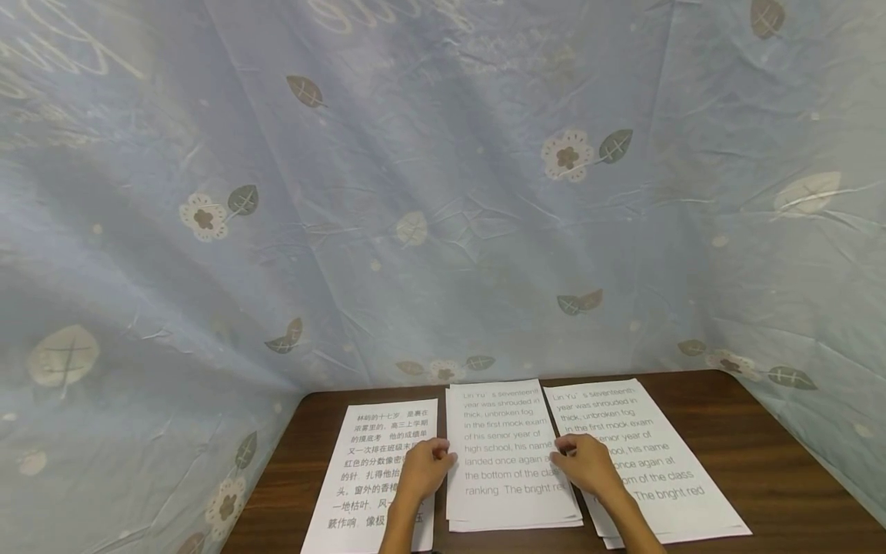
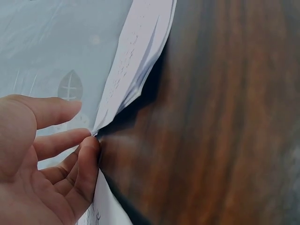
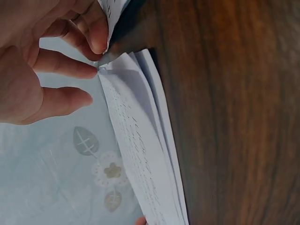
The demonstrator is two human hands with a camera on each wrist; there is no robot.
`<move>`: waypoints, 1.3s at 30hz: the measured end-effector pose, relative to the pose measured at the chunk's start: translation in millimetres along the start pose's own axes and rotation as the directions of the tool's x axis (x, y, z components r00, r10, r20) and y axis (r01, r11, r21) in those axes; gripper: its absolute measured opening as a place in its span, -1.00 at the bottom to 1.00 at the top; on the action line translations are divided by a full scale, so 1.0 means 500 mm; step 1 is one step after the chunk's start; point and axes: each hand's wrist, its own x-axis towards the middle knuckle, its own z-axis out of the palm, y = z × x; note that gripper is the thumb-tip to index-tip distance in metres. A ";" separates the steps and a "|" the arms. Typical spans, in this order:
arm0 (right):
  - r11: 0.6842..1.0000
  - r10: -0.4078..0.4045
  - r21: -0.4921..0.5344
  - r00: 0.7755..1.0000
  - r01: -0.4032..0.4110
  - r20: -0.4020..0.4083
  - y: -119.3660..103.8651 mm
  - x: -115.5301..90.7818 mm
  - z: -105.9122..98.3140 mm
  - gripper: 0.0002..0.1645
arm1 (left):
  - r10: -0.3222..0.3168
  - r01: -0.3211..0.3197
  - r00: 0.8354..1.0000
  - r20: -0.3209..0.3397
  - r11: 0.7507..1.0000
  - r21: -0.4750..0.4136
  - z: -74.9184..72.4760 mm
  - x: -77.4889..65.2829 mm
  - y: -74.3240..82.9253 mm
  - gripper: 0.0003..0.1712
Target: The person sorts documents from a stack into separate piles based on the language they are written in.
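My left hand (image 1: 426,466) stands at the left edge of a middle stack of printed paper (image 1: 494,504), its fingertips right at the sheets. Opposite it, at the stack's right edge, is my right hand (image 1: 587,464). In the left wrist view the thumb is apart from the index finger (image 2: 63,143), which meets the corner of the stack (image 2: 133,61). The right wrist view has the right index finger (image 3: 68,64) at the other edge of that stack (image 3: 136,126), thumb spread away. Several sheets lie slightly out of line, their near edges fanned.
To the left lies a sheet with Chinese text (image 1: 367,462), partly under my left forearm. A second English-printed stack (image 1: 664,462) lies on the right, partly covered by my right hand and forearm. The dark wooden table (image 1: 775,454) meets a patterned blue cloth (image 1: 484,292) behind.
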 end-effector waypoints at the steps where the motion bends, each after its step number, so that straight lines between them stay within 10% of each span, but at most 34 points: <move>1: 1.000 -0.003 0.008 1.000 0.003 -0.002 0.000 0.000 -0.001 -0.64 | -0.002 0.002 1.000 -0.002 1.000 -0.001 0.000 0.000 0.000 -0.57; 12: 0.985 0.045 0.165 0.999 -0.049 0.024 -0.005 0.000 0.002 -0.54 | -0.006 0.005 1.000 -0.029 0.999 -0.049 0.001 -0.001 0.003 -0.58; 39: 0.979 0.071 0.187 0.996 -0.081 0.059 -0.008 -0.001 -0.007 -0.47 | 0.005 -0.014 0.996 -0.085 0.994 -0.110 -0.003 0.001 0.016 -0.56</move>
